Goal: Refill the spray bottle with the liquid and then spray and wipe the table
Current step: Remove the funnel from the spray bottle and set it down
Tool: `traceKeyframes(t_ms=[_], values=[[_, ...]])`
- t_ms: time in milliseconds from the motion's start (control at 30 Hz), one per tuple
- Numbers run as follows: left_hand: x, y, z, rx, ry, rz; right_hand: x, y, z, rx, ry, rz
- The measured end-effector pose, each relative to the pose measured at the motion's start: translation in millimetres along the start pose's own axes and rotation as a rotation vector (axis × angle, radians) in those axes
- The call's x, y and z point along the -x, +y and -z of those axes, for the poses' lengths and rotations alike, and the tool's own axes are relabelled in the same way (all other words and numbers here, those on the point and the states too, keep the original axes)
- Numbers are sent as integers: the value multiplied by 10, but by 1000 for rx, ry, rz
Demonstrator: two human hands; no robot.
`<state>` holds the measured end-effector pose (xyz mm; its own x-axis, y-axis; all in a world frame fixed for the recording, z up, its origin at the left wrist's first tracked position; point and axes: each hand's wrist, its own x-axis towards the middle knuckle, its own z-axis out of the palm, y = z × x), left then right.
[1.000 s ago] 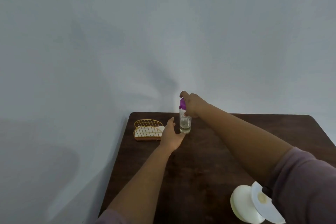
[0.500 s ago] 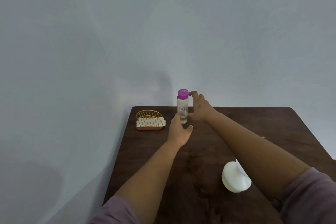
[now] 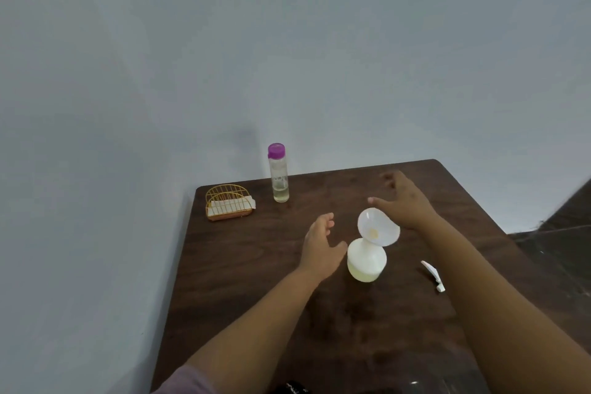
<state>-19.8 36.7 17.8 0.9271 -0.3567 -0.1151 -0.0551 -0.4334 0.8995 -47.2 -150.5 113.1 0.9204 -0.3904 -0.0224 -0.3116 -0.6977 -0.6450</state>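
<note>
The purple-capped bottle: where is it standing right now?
In the head view, the purple-capped bottle stands upright at the table's far edge, just right of the gold wire napkin holder, untouched by either hand.

Both forearms are reaching forward from the lower edge of the view, bare below pushed-up sleeves. The left hand is hovering palm inward, fingers loosely curled and parted, thumb pointing right, gripping nothing. The right hand is hanging farther forward and higher, palm down, fingers spread wide and slightly blurred, also gripping nothing.
</note>
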Motion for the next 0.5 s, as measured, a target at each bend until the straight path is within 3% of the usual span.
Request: traceKeyframes(t_ms=[200, 367, 500], values=[[37, -139, -253, -135, -49, 46, 77, 353, -70, -48, -157, -197], [-69, -58, -508, -225, -110, 34, -43, 508, -98, 64, -221, -178], [-143, 4, -694, -153, -66, 44, -101, 582, -143, 122, -226, -67]])
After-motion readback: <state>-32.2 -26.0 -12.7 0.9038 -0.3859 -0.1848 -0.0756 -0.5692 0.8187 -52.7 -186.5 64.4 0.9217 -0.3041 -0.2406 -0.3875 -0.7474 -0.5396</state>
